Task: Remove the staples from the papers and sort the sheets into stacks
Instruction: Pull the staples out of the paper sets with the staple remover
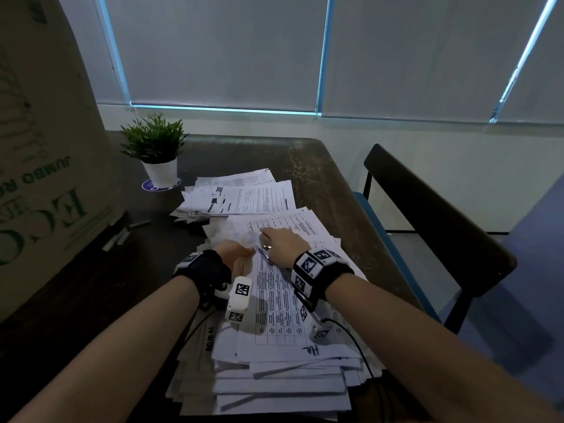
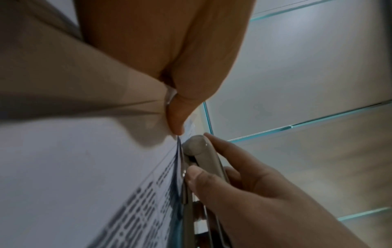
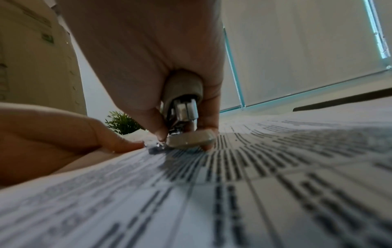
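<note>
Right hand (image 1: 282,244) grips a staple remover (image 3: 184,115), thumb on one side and fingers on the other, curled tight round it. The tool's tip sits down on the top sheet (image 1: 276,303) of the near paper stack (image 1: 274,383), at that sheet's far corner. Whether a staple is caught in the tip: cannot tell, too blurred.

Left hand (image 1: 236,254) is just beside the remover, touching the same corner. Thumb and fingers (image 2: 176,117) pinch the paper edge there, lifting it slightly off the stack.

Near stack lies at the front of the table (image 1: 320,178), under both wrists. A second paper pile (image 1: 244,193) sits beyond the remover, fanned loosely. Potted plant (image 1: 155,151) stands past that pile, toward the left. A cardboard box (image 1: 45,178) stands left of the stack. A chair (image 1: 433,215) is off to the right of the table.
</note>
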